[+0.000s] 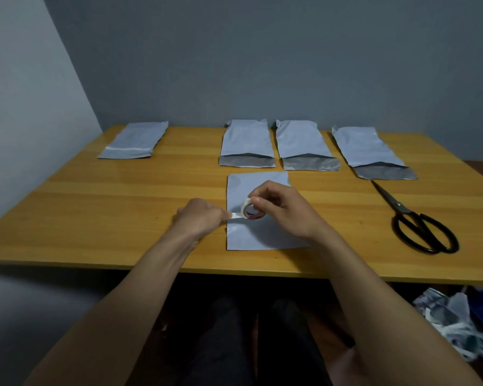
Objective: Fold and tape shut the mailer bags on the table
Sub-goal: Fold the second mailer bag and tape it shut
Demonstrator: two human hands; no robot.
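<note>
Both my forearms (140, 288) reach forward over my dark-clothed legs (226, 335) to the wooden table (109, 218). My right hand (286, 211) grips the tape roll (252, 209), with thumb and fingers curled round its rim, and holds it on edge over the nearest mailer bag (251, 238). I cannot tell whether the roll touches the bag. My left hand (198, 217) pinches the loose tape end (236, 216) between thumb and forefinger, the other fingers curled in. A short white strip runs from that pinch to the roll, right at the bag's left edge.

That bag lies flat in front of me, near the table's front edge, partly under my right hand. Along the far side three open mailer bags (301, 143) sit side by side, their grey flaps turned toward me. A taped mailer bag (134, 140) lies well apart at the far left, with a white strip across its near end. Black scissors (418, 229) lie to my right, blades together, with the tip near the rightmost bag's flap. Crumpled scraps (452, 316) lie heaped on the floor at the lower right.
</note>
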